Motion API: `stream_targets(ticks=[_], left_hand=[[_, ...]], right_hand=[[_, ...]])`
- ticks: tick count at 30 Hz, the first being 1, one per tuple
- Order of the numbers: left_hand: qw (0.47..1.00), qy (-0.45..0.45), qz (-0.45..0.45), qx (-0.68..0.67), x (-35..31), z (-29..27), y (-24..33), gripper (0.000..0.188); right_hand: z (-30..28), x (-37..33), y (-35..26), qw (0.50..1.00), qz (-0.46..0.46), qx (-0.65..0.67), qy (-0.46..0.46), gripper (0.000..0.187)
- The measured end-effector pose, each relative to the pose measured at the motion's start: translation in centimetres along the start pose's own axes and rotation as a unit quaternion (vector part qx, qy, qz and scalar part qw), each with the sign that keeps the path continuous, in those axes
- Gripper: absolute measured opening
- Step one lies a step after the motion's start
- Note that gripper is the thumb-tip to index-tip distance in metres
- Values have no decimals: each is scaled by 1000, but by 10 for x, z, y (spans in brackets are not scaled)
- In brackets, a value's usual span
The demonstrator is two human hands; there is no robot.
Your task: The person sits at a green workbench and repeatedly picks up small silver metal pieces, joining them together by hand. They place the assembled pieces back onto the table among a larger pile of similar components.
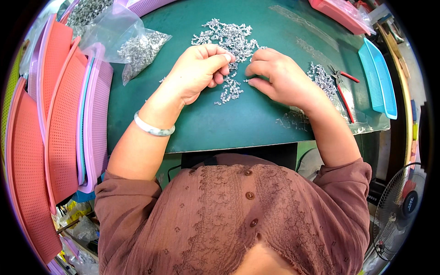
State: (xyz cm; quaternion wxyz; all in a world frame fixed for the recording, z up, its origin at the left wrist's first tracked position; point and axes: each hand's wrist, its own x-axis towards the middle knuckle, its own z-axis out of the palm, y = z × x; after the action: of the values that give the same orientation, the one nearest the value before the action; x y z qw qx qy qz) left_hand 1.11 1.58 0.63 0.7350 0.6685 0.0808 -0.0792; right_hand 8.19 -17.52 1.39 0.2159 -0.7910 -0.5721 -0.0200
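Observation:
A heap of small clear, silvery plastic pieces [234, 37] lies on the green tabletop, beyond and between my hands. A smaller cluster of the same pieces [230, 90] trails toward me. My left hand [204, 68], below a pale bangle, is closed at the heap's near left side, thumb pressed against the index finger; whatever it pinches is too small to make out. Curled at the right of the pieces is my right hand [277, 75], thumb and fingers drawn together. One tiny clear piece shows at its thumb tip; the fingers hide whether it is gripped.
Right of my right hand lie another small pile [322, 80] and red-handled pliers [344, 94]. A blue basket [376, 78] sits at the right edge. Clear bags of small parts [143, 51] rest at the back left, near stacked pink and purple baskets [68, 123]. A fan [399, 211] stands lower right.

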Motion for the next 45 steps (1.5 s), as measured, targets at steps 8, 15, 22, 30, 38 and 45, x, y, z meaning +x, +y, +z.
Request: stream_targets(ticks=[8,15,22,30,38,45], left_hand=[[1000,14,4,7,-2,-1,2,13],[1000,12,9,4,0,-2,1,14],[1000,19,13,10,0,-4,2,14],[1000,11,19,7,1,-4,-1,14],[1000,16,15,11,1,-4,-1,14],[999,-21,-23,39,0,0,-2,14]], right_hand=[[-27,-8,1,982,24,-149,-116,10],[0,6,-11,999,1,16,-29,11],[17,10,-4,1000,15,21,-3,8],[18,6,-4,998,0,48,35,6],[21,7,1,993,29,107,33,8],[9,4,1,973,102,206,6,10]])
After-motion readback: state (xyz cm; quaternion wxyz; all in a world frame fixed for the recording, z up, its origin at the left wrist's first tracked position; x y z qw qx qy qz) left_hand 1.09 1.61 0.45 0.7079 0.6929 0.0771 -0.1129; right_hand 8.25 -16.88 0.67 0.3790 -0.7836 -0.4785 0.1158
